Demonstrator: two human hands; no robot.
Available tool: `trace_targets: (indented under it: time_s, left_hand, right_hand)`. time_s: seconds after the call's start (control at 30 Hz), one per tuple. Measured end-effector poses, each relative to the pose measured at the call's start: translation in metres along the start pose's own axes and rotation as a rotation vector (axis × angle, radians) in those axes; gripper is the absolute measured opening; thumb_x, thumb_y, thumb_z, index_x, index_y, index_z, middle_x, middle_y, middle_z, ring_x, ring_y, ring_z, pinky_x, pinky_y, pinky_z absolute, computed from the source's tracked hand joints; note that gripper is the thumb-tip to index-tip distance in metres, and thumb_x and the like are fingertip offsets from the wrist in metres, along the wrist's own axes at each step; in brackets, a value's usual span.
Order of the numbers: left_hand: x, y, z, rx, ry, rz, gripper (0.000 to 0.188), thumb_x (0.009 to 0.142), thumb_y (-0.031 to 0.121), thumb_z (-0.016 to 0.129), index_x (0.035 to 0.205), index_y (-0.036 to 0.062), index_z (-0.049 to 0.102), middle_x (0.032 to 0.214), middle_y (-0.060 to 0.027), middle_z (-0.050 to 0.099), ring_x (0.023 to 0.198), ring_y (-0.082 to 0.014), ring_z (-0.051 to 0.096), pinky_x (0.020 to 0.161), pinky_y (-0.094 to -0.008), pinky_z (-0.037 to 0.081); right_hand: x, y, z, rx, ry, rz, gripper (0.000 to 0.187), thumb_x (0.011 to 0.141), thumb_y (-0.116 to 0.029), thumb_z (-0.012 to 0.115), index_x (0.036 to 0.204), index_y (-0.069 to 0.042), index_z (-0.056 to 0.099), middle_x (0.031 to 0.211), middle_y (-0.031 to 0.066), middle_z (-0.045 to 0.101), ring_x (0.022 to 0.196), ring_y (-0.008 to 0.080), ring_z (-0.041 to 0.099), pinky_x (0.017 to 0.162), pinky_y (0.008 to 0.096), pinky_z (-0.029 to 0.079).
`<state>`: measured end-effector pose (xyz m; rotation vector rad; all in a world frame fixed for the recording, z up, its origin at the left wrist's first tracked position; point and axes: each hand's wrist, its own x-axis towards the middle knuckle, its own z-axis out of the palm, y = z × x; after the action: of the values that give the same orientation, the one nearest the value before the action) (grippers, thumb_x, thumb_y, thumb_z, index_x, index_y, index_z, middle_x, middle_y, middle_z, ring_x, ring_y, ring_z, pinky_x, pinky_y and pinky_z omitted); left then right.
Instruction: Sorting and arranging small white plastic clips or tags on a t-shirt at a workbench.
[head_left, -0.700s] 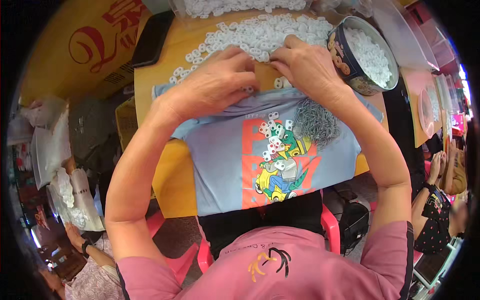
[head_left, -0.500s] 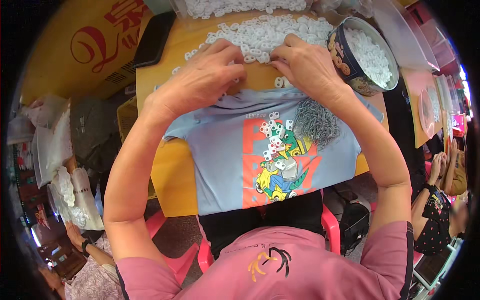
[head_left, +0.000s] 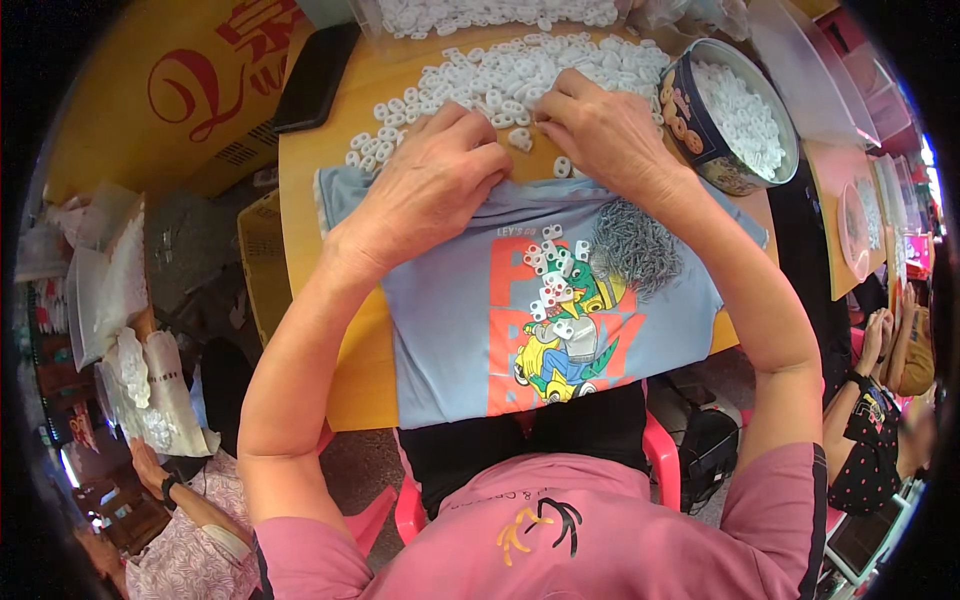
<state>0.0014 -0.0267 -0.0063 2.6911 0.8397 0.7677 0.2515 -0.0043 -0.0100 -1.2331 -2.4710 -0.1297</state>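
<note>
Small white oval plastic pieces with two holes (head_left: 470, 75) lie heaped across the far side of the table. My left hand (head_left: 445, 165) is curled at the near edge of the heap, above the far edge of a light blue T-shirt (head_left: 435, 320); its fingertips are mostly hidden. To its right, my right hand (head_left: 610, 130) bends over the heap with thumb and fingers close together; what they hold, if anything, is hidden. On the shirt's printed front rest several white pieces with red or dark-looking holes (head_left: 553, 290). Beside them sits a pile of grey metal nails or screws (head_left: 638, 250).
A round dark blue tin (head_left: 690, 140) full of white pieces stands at the far right. A black phone (head_left: 317, 78) lies at the far left. Behind the heap is a clear plastic bin (head_left: 490, 22) of more pieces. Other people sit at both sides.
My left hand has drawn back toward me, away from the heap, and more loose pieces show beside it. The shirt's left part now reaches farther up the table. My right hand has shifted slightly.
</note>
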Motion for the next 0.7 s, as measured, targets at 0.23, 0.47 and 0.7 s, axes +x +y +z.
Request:
trace_targets:
  time_s: [0.23,0.47,0.7]
  left_hand:
    - [-0.002,0.005,0.005,0.027,0.019,-0.048,0.008,0.089,0.007,0.070,0.095,0.0059,0.074,0.100,-0.0094,0.066,0.102,-0.0317,0.061,0.091,-0.0440,0.051]
    - [-0.008,0.005,0.009,0.016,0.053,-0.079,0.011,0.089,0.005,0.072,0.100,0.0040,0.073,0.101,-0.0107,0.066,0.102,-0.0324,0.060,0.090,-0.0423,0.051]
    - [-0.012,0.000,0.018,0.017,0.147,-0.055,0.009,0.086,0.008,0.074,0.094,0.0042,0.071,0.098,-0.0097,0.066,0.099,-0.0316,0.059,0.087,-0.0429,0.053]
  right_hand:
    - [0.001,-0.005,-0.011,0.111,0.004,0.064,0.014,0.095,-0.021,0.071,0.102,-0.010,0.075,0.099,0.0104,0.068,0.088,0.0364,0.070,0.075,0.0462,0.056]
    - [0.005,-0.022,-0.008,0.215,-0.135,0.017,0.015,0.095,-0.020,0.070,0.101,-0.008,0.075,0.098,0.0119,0.070,0.092,0.0372,0.070,0.079,0.0463,0.056]
    - [0.011,-0.023,-0.004,0.236,-0.118,0.024,0.018,0.094,-0.020,0.070,0.101,-0.004,0.070,0.097,0.0146,0.070,0.092,0.0405,0.069,0.080,0.0491,0.055]
